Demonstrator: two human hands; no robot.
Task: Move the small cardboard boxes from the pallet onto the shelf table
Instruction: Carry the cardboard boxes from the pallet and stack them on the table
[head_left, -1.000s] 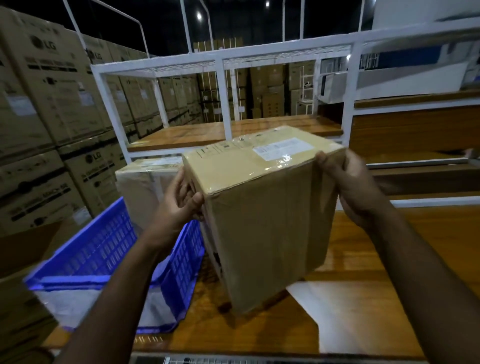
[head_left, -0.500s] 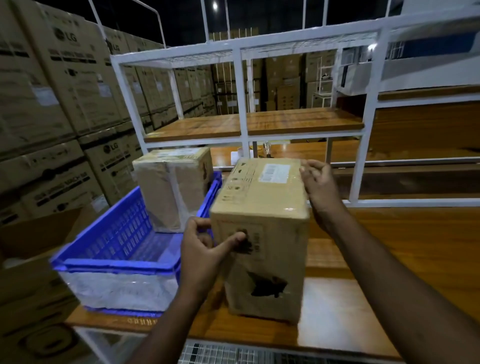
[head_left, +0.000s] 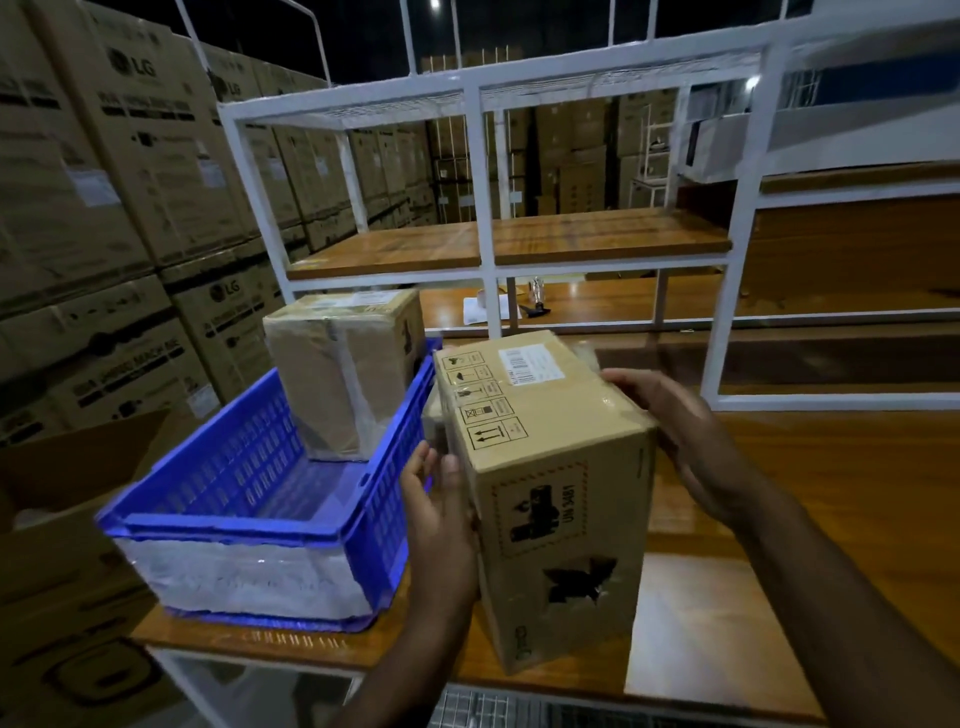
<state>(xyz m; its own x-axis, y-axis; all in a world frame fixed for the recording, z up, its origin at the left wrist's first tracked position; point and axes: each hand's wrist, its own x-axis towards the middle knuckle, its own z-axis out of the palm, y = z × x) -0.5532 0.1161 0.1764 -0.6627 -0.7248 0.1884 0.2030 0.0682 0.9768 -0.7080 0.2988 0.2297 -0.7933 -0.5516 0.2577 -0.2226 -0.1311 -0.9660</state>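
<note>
A small cardboard box (head_left: 545, 467) with handling symbols, a barcode label and a torn hole in its front stands upright on the wooden shelf table (head_left: 831, 493). My left hand (head_left: 436, 519) lies flat against its left side, fingers straight. My right hand (head_left: 675, 431) touches the box's upper right edge with relaxed fingers. A second taped cardboard box (head_left: 337, 374) stands inside the blue plastic crate (head_left: 249, 525) just left of the first box.
The white metal shelf frame (head_left: 485, 156) with a wooden upper shelf rises behind the table. Stacked large LG cartons (head_left: 130, 156) fill the left side. Small items and papers (head_left: 535, 301) lie on a farther table. An open carton sits at lower left.
The box has come down from mid-air, turned and now stands on the table beside the crate. My left hand slid to its left side and my grip has loosened.
</note>
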